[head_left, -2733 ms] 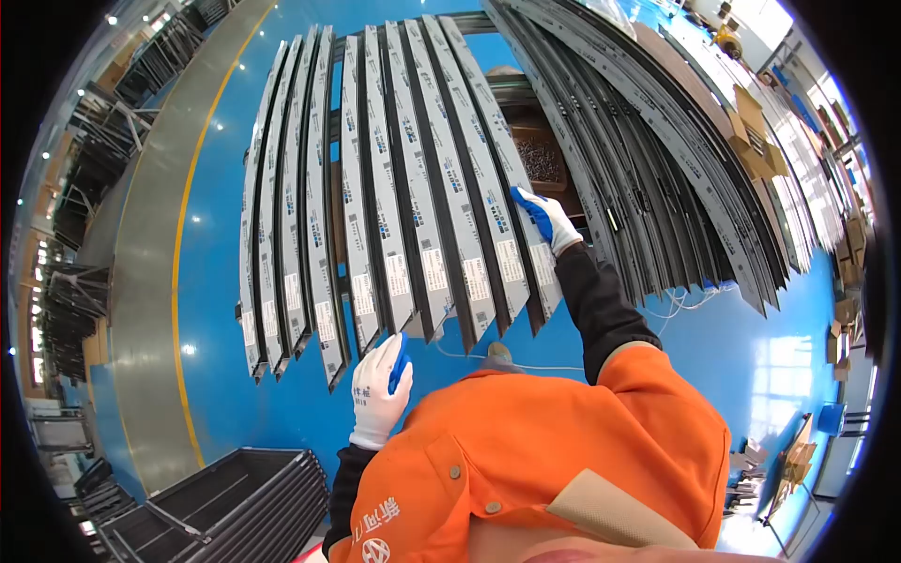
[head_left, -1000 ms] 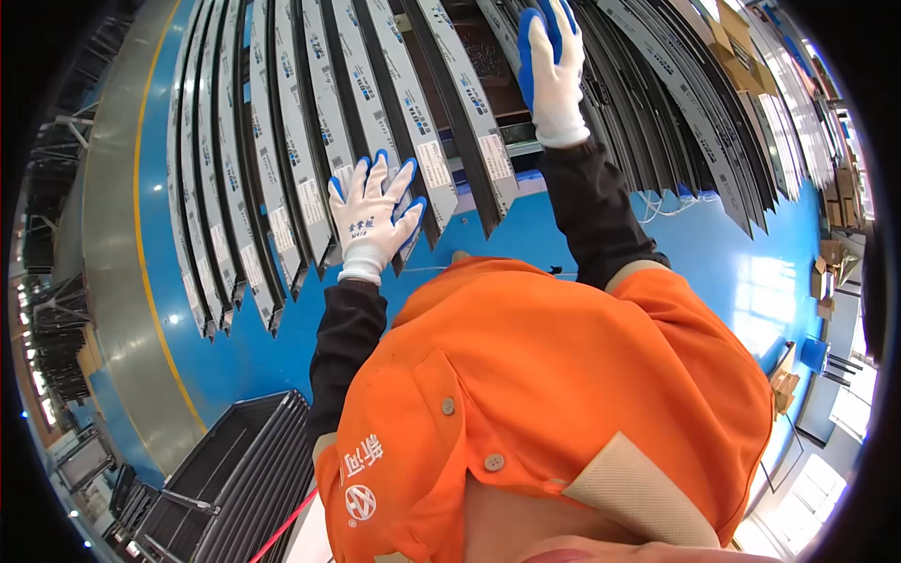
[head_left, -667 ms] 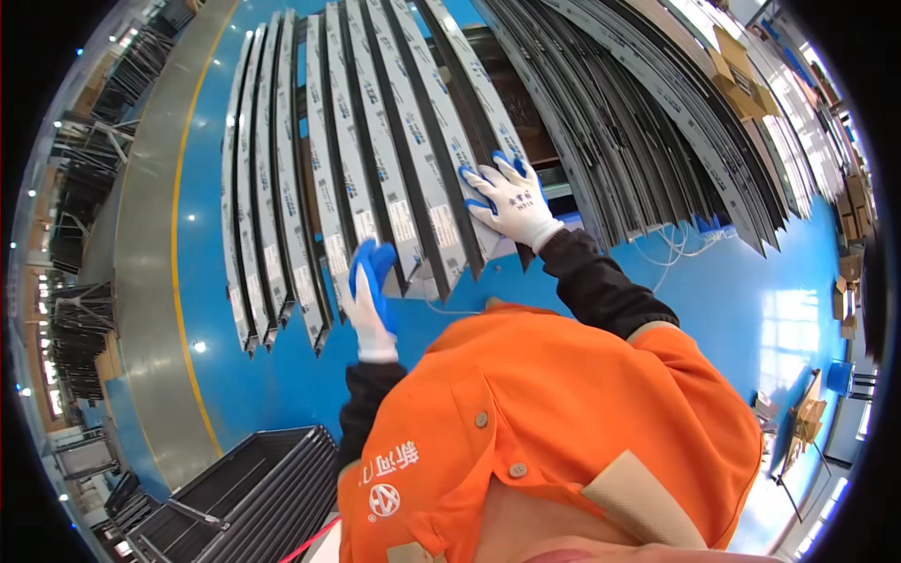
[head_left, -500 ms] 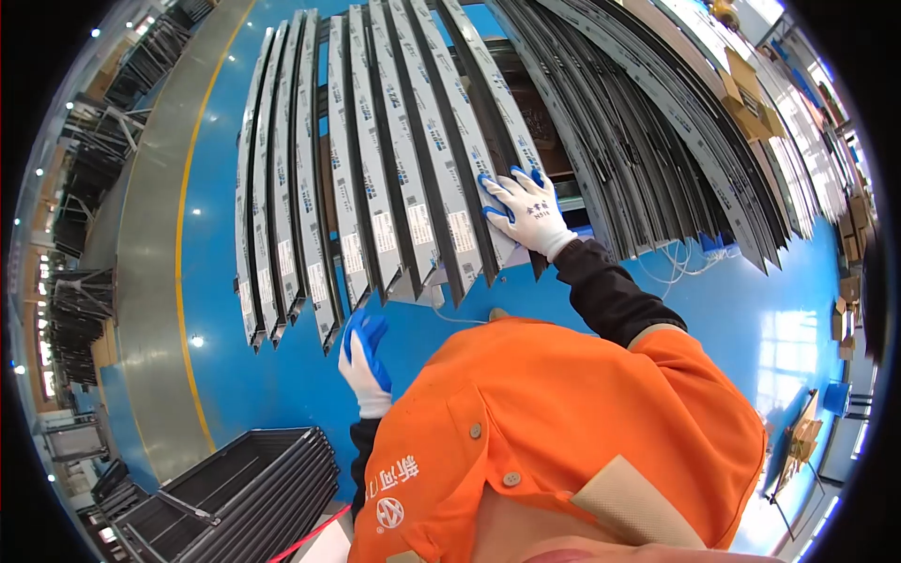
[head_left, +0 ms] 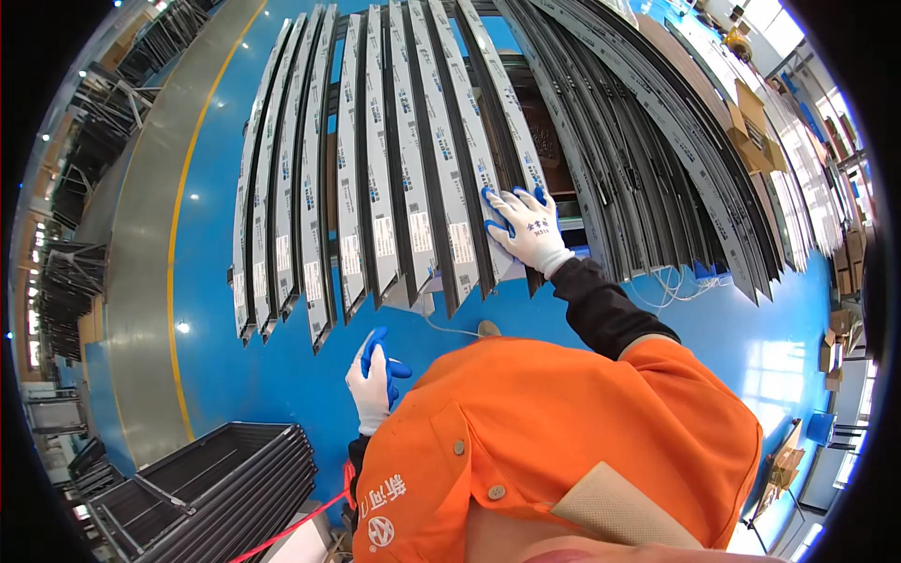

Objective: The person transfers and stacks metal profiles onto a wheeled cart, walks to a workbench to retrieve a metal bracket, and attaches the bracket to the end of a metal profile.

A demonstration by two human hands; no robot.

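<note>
Long metal profiles [head_left: 410,141] with printed white protective film and dark edges lie side by side in front of me. My right hand [head_left: 530,230], in a white glove with blue-coated fingers, rests with spread fingers over the near ends of the two rightmost profiles of this row. Its fingertips touch the film-covered profile [head_left: 477,159] and its neighbor [head_left: 507,103]. My left hand [head_left: 374,383], gloved alike, hangs in the air below the profile ends, close to my orange jacket [head_left: 563,413]. Its fingers are apart, and nothing shows in them.
Dark profiles [head_left: 648,169] are stacked to the right of the row. White cables [head_left: 668,286] hang below them on the blue floor [head_left: 253,394]. Black frames [head_left: 225,497] are piled at the lower left, beside a red strap [head_left: 300,524]. Cardboard boxes [head_left: 751,127] stand at the right.
My left hand has drawn slightly down, away from the profile ends, and its fingers have turned. My right hand stays on the same profiles while the view shifts a little.
</note>
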